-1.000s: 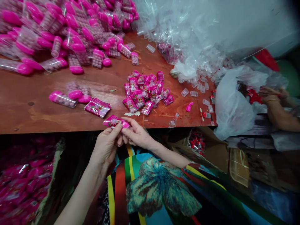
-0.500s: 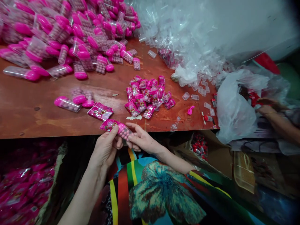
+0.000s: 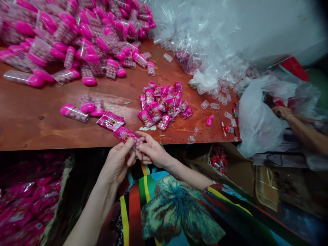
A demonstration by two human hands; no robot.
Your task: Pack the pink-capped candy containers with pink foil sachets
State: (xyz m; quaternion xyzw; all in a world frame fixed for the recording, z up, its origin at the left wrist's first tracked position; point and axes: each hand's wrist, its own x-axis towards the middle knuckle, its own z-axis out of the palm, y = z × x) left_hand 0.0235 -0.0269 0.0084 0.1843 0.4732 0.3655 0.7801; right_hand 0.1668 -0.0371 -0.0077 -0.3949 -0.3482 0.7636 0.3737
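At the table's front edge, both my hands are closed on one small clear candy bottle (image 3: 137,142) filled with pink balls. A pink printed sleeve (image 3: 123,134) covers its cap end, and the clear end still shows. My left hand (image 3: 118,158) presses its thumb on the bottle where the sleeve ends. My right hand (image 3: 154,151) grips the clear end with thumb and fingers. Just beyond lies a small stack of flat pink sleeves (image 3: 110,121). Left of that, several pink-capped candy bottles (image 3: 74,112) rest on their sides.
A pile of sleeved bottles (image 3: 165,104) sits mid-table. Behind, a large heap of pink-capped bottles (image 3: 89,44) fills the left, and clear empty containers (image 3: 202,44) the right. Another person's hand (image 3: 283,112) is beside a plastic bag (image 3: 261,119). A box below holds pink packets (image 3: 28,205).
The sleeve has come down over the bottle's pink cap and upper part, leaving less of the bottle showing. The other person's hand at the right has shifted slightly left.
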